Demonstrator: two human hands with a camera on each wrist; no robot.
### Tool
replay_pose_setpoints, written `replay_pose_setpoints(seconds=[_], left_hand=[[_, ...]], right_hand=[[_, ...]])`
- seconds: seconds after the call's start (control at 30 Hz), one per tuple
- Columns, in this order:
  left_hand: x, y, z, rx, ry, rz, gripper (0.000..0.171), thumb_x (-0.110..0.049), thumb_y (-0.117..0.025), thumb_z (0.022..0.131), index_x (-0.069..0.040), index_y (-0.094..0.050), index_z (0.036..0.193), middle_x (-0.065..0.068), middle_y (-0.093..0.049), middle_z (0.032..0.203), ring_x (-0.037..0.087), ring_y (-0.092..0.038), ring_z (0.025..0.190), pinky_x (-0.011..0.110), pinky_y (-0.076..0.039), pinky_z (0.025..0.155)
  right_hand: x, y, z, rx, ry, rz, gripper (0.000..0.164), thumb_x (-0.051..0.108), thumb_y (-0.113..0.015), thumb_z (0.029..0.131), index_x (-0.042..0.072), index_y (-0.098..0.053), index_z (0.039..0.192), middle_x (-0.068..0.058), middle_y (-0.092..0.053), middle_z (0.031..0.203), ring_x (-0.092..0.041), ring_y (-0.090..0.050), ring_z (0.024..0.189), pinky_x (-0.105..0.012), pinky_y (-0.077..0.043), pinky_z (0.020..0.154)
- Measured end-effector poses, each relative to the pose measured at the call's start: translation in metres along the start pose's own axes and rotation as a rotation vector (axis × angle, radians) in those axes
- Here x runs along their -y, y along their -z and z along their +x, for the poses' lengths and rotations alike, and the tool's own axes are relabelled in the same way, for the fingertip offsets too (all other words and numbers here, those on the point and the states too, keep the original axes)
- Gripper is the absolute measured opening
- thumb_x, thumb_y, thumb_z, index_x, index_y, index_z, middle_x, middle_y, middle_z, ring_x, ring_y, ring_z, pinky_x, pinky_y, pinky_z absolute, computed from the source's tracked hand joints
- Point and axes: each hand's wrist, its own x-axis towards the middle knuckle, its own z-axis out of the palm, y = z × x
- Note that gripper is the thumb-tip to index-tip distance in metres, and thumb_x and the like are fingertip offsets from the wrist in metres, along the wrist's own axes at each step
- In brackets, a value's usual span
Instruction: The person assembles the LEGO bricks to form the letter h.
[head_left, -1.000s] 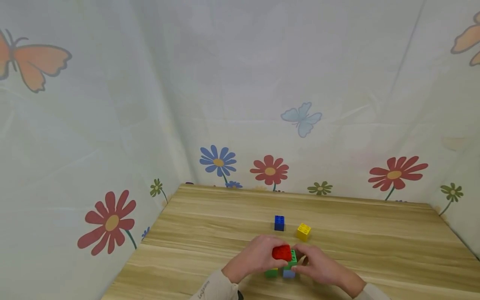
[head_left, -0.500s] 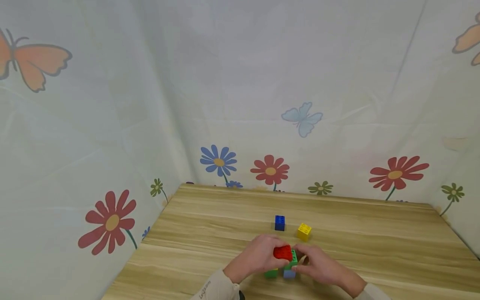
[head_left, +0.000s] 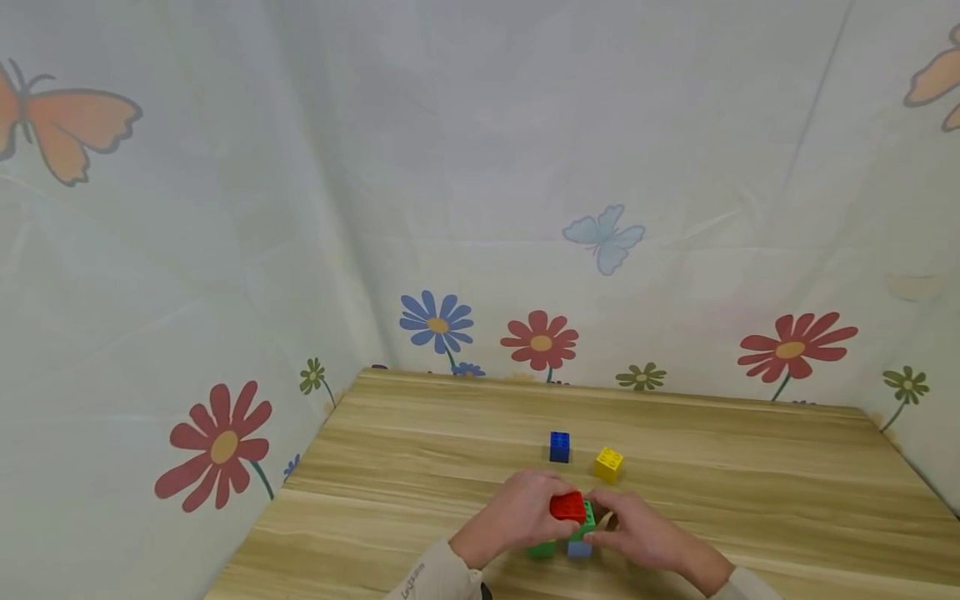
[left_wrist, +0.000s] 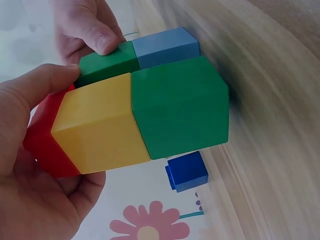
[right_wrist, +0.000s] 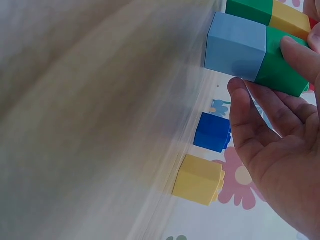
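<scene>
My left hand (head_left: pixel 519 515) grips a red toy brick (head_left: pixel 567 506) between thumb and fingers. In the left wrist view that brick tops a stack, with a yellow brick (left_wrist: pixel 97 130) under it and a green brick (left_wrist: pixel 180 107) at the bottom. Right beside it stands a second stack, a smaller-looking green brick (right_wrist: pixel 280 62) on a light blue brick (right_wrist: pixel 235 47). My right hand (head_left: pixel 641 531) pinches that upper green brick, thumb on one side and fingers on the other. The red brick reaches close to the green brick's studded top.
Farther back on the wooden table (head_left: pixel 420 433) lie a dark blue brick (head_left: pixel 559 447) and a loose yellow brick (head_left: pixel 609 465). A white curtain (head_left: pixel 480 167) printed with flowers and butterflies encloses the table's back and sides.
My left hand and the red brick have shifted very slightly to the right, and less yellow shows under the hand. My right hand has stayed in place.
</scene>
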Motion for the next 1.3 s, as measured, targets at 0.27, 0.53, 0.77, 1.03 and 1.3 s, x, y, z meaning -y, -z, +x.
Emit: replay_pose_setpoints(seconds=[0.27, 0.53, 0.77, 1.03, 1.3], left_hand=[[0.002, -0.002, 0.0, -0.012, 0.034, -0.063, 0.036, -0.034, -0.085, 0.091, -0.013, -0.079, 0.12, -0.005, -0.075, 0.108, -0.003, -0.058, 0.082, 0.011, -0.046, 0.069], [0.003, 0.0, 0.0, -0.003, 0.025, -0.068, 0.035, -0.033, -0.085, 0.091, -0.013, -0.079, 0.119, -0.005, -0.075, 0.106, -0.003, -0.057, 0.08, 0.01, -0.045, 0.068], [0.001, 0.004, 0.0, 0.027, 0.047, -0.083, 0.035, -0.033, -0.085, 0.091, -0.013, -0.079, 0.12, -0.008, -0.074, 0.104, -0.003, -0.056, 0.08, 0.012, -0.046, 0.069], [0.002, 0.003, -0.003, 0.017, 0.06, -0.134, 0.034, -0.031, -0.085, 0.092, -0.013, -0.077, 0.12, -0.009, -0.073, 0.101, -0.002, -0.056, 0.079, 0.014, -0.048, 0.069], [0.008, 0.002, -0.005, 0.001, 0.054, -0.139, 0.031, -0.029, -0.083, 0.093, -0.013, -0.076, 0.119, -0.011, -0.07, 0.097, -0.002, -0.054, 0.078, 0.014, -0.047, 0.068]], right_hand=[[-0.032, -0.005, 0.005, -0.006, 0.033, 0.004, 0.029, 0.025, -0.075, 0.101, 0.012, -0.068, 0.126, 0.007, -0.071, 0.112, -0.01, -0.067, 0.096, -0.028, -0.058, 0.08], [-0.042, -0.002, 0.007, 0.008, 0.128, -0.03, 0.032, 0.029, -0.073, 0.103, 0.008, -0.067, 0.127, 0.005, -0.072, 0.112, -0.01, -0.066, 0.093, -0.029, -0.058, 0.076], [-0.033, 0.0, 0.005, 0.027, 0.106, -0.014, 0.035, 0.03, -0.073, 0.103, 0.007, -0.067, 0.128, 0.005, -0.072, 0.113, -0.009, -0.065, 0.094, -0.028, -0.058, 0.078], [-0.073, -0.008, 0.012, 0.014, 0.078, 0.011, 0.036, 0.036, -0.075, 0.101, 0.015, -0.067, 0.13, 0.01, -0.072, 0.114, -0.006, -0.067, 0.097, -0.027, -0.058, 0.08], [-0.078, -0.007, 0.013, 0.028, 0.057, -0.001, 0.039, 0.039, -0.072, 0.102, 0.013, -0.067, 0.131, 0.007, -0.071, 0.115, -0.008, -0.066, 0.099, -0.027, -0.058, 0.079]])
